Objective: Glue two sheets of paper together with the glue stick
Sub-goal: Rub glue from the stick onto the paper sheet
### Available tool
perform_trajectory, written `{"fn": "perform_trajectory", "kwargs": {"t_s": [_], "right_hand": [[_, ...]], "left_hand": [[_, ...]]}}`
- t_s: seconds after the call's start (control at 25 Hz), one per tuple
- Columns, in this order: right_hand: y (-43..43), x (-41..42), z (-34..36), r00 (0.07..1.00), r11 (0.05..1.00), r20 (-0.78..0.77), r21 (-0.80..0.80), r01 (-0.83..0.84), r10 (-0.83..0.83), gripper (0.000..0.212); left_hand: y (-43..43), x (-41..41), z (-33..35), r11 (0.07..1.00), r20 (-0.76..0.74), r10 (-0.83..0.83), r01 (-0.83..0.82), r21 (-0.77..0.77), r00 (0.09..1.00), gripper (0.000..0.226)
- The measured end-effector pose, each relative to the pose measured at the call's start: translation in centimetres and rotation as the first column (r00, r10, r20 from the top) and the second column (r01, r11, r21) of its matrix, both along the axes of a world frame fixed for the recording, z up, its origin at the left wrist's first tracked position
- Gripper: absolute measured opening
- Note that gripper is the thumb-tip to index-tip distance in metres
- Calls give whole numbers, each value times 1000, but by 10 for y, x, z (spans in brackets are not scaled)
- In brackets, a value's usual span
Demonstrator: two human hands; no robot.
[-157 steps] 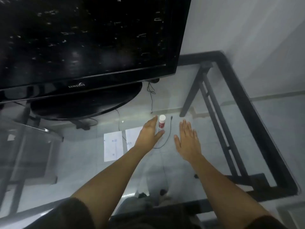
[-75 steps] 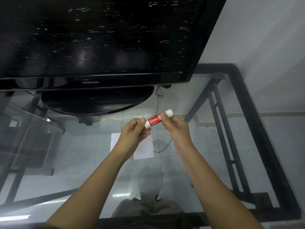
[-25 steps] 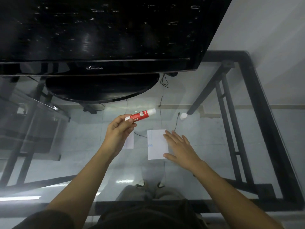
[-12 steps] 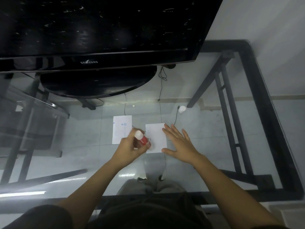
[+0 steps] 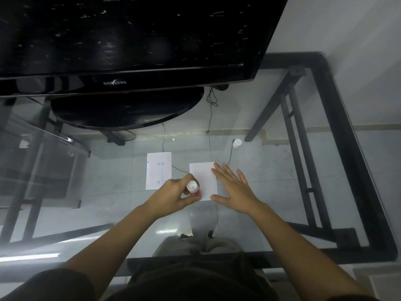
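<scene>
Glass table (image 5: 271, 192) under me: my left hand (image 5: 173, 195) grips the glue stick (image 5: 192, 187) upright on the near left corner of the sheet (image 5: 202, 179); my right hand (image 5: 235, 190) lies flat, fingers spread, on its right edge. Second sheet (image 5: 158, 170) beyond my left hand, cap (image 5: 237, 143) beyond my right.

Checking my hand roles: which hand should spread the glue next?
Left. The left hand already holds the glue stick at the right sheet, while the right hand lies flat, pinning it.
</scene>
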State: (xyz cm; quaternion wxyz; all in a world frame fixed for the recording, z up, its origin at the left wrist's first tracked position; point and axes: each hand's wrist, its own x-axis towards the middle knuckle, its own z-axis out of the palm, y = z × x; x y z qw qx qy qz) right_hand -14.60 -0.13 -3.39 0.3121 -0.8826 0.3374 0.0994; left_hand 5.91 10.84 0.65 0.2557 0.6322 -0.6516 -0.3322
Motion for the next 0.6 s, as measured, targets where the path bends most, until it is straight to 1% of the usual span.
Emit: {"fn": "perform_trajectory", "kwargs": {"t_s": [0.04, 0.08, 0.2, 0.24, 0.32, 0.4, 0.44, 0.48, 0.56, 0.6], "right_hand": [[0, 0, 0, 1000, 1000, -6, 1, 1, -1, 79], [0, 0, 0, 1000, 1000, -10, 1, 2, -2, 79], [0, 0, 0, 1000, 1000, 0, 2, 1, -1, 79], [0, 0, 0, 1000, 1000, 2, 1, 1, -1, 79], [0, 0, 0, 1000, 1000, 2, 1, 5, -5, 78], [0, 0, 1, 1000, 1000, 4, 8, 3, -3, 78], [0, 0, 1, 1000, 1000, 6, 9, 3, -3, 78], [1, 0, 1, 1000, 1000, 8, 10, 3, -3, 78], [0, -1, 2, 1000, 1000, 10, 14, 2, -2, 78], [0, -1, 2, 1000, 1000, 10, 15, 1, -1, 78]], "left_hand": [[0, -1, 0, 1000, 10, -21, 21, 12, 1000, 30], [-2, 3, 0, 1000, 21, -7, 6, 16, 1000, 29], [-11, 19, 4, 991, 48, 128, -126, -39, 991, 25], [-11, 18, 5, 990, 33, 131, -129, -55, 991, 25], [-7, 7, 4, 998, -20, 34, -35, -55, 999, 25], [-1, -2, 4, 997, -36, -74, 73, -35, 997, 24], [-4, 0, 4, 997, -17, -68, 67, -30, 998, 23], [-11, 7, 5, 1000, 9, -11, 11, -27, 1000, 22], [-23, 19, 9, 988, 46, 153, -152, -35, 987, 22], [-25, 21, 10, 983, 38, 183, -182, -32, 982, 23]]}}
